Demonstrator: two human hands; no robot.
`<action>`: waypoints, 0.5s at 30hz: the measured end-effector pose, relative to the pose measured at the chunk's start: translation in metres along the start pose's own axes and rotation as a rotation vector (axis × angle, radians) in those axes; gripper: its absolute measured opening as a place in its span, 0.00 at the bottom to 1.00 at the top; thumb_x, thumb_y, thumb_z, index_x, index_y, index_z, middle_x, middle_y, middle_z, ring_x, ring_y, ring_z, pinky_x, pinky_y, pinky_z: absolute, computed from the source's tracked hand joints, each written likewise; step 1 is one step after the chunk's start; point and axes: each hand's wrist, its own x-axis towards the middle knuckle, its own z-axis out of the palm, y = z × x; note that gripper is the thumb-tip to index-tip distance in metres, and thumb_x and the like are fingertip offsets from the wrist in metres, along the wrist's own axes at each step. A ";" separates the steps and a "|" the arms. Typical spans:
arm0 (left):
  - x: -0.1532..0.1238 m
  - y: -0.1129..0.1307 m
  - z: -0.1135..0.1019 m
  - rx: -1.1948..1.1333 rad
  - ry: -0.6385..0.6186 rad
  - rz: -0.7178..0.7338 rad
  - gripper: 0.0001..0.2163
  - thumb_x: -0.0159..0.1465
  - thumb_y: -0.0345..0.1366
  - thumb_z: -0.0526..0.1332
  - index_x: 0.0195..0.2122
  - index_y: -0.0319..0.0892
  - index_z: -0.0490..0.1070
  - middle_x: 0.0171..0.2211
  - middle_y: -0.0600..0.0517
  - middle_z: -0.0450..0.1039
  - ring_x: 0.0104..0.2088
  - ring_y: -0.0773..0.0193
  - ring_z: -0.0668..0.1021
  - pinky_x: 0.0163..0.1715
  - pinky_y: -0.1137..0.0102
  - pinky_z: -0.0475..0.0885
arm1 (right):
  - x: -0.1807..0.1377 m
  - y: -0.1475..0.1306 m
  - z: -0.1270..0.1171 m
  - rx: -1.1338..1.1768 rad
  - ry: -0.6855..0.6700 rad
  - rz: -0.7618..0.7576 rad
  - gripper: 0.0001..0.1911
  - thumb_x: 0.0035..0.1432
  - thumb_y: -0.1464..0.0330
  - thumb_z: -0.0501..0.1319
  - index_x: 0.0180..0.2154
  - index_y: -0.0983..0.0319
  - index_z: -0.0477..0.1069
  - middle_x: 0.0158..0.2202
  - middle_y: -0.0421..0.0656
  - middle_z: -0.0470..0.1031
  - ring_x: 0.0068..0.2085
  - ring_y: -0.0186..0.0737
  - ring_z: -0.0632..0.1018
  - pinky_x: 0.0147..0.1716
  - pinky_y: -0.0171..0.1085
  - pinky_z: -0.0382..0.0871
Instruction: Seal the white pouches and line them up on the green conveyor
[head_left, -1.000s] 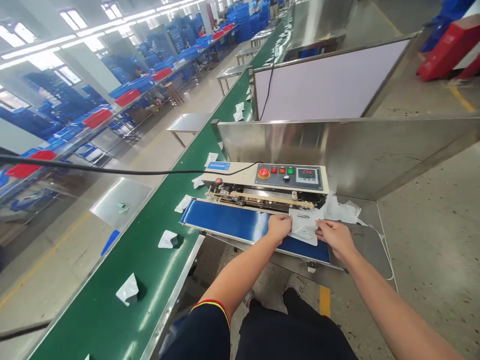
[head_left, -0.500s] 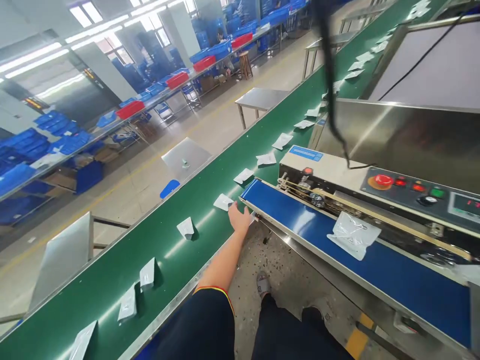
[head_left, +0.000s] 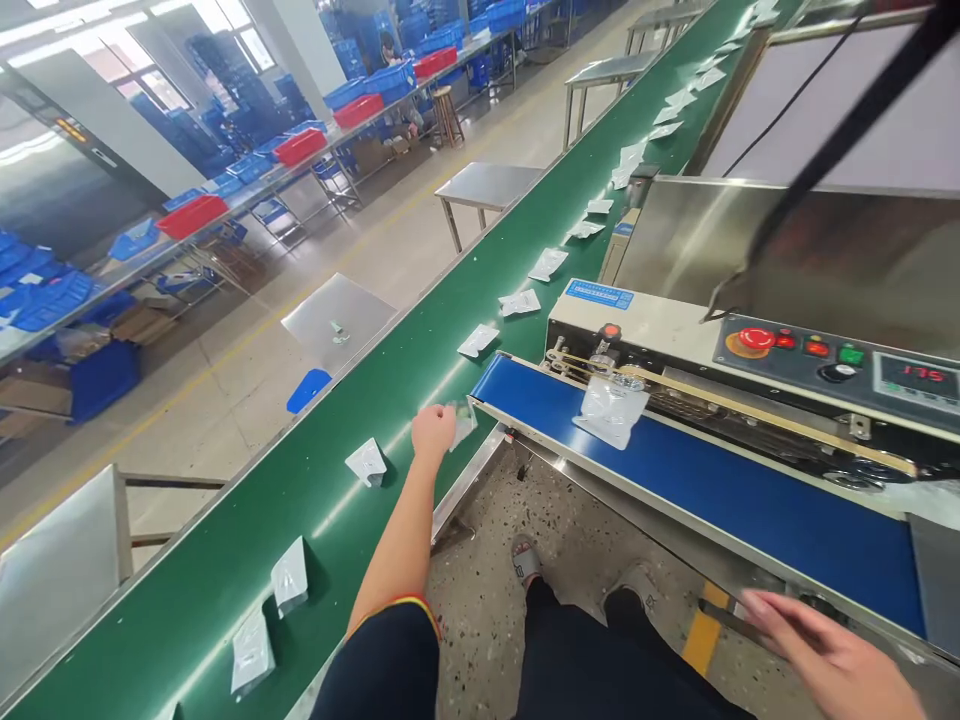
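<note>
My left hand point(head_left: 433, 431) reaches over the near edge of the green conveyor belt point(head_left: 225, 570) and is closed on a small clear pouch point(head_left: 461, 421). My right hand point(head_left: 825, 655) hangs low at the bottom right, below the sealing machine, fingers spread and holding nothing. A clear pouch point(head_left: 611, 408) lies on the machine's blue belt point(head_left: 750, 500) near its left end, its top edge in the sealing track. More white pouches point(head_left: 366, 462) lie along the green belt.
The sealing machine point(head_left: 652, 325) has a control panel with a red button point(head_left: 756, 339) and a display. A steel guard panel point(head_left: 787, 250) stands behind it. Steel side tables point(head_left: 337, 315), shelves of blue and red crates point(head_left: 300, 145) and a black cable point(head_left: 840, 140) are around.
My left hand closed on a pouch at the green belt's edge. The pouch on the blue belt travelled left along the sealing track. My right hand came into view at the bottom right.
</note>
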 end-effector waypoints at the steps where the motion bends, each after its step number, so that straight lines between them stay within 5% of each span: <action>1: -0.017 0.012 -0.010 -0.037 -0.064 0.101 0.16 0.67 0.35 0.59 0.20 0.45 0.65 0.22 0.51 0.67 0.28 0.60 0.71 0.30 0.67 0.59 | -0.002 -0.024 0.010 -0.028 -0.083 -0.092 0.24 0.40 0.35 0.70 0.31 0.43 0.85 0.42 0.50 0.89 0.46 0.72 0.88 0.52 0.66 0.85; 6: -0.109 0.104 -0.025 -0.314 -0.593 0.534 0.14 0.60 0.35 0.58 0.19 0.45 0.56 0.20 0.56 0.53 0.25 0.66 0.58 0.28 0.67 0.52 | -0.012 -0.114 0.047 0.095 -0.259 -0.690 0.33 0.64 0.41 0.66 0.60 0.54 0.83 0.63 0.51 0.83 0.61 0.63 0.84 0.64 0.59 0.79; 8: -0.141 0.145 -0.008 -0.388 -0.775 0.610 0.14 0.59 0.38 0.59 0.19 0.45 0.58 0.21 0.57 0.53 0.26 0.67 0.58 0.27 0.68 0.52 | -0.010 -0.121 0.044 0.160 -0.242 -0.807 0.30 0.68 0.42 0.65 0.58 0.55 0.84 0.62 0.51 0.83 0.61 0.60 0.83 0.65 0.56 0.78; 11: -0.185 0.193 0.041 -0.556 -0.902 0.581 0.16 0.62 0.44 0.61 0.21 0.44 0.62 0.22 0.56 0.58 0.27 0.66 0.62 0.28 0.70 0.58 | -0.002 -0.102 0.020 0.282 -0.164 -0.754 0.27 0.69 0.40 0.65 0.44 0.56 0.87 0.48 0.50 0.89 0.49 0.56 0.87 0.53 0.47 0.84; 15: -0.245 0.229 0.123 -0.831 -1.039 0.409 0.22 0.67 0.57 0.64 0.32 0.40 0.78 0.31 0.48 0.77 0.33 0.61 0.76 0.35 0.69 0.73 | 0.020 -0.050 -0.018 0.482 0.141 -0.429 0.34 0.58 0.35 0.70 0.40 0.60 0.86 0.33 0.48 0.86 0.34 0.51 0.85 0.34 0.40 0.82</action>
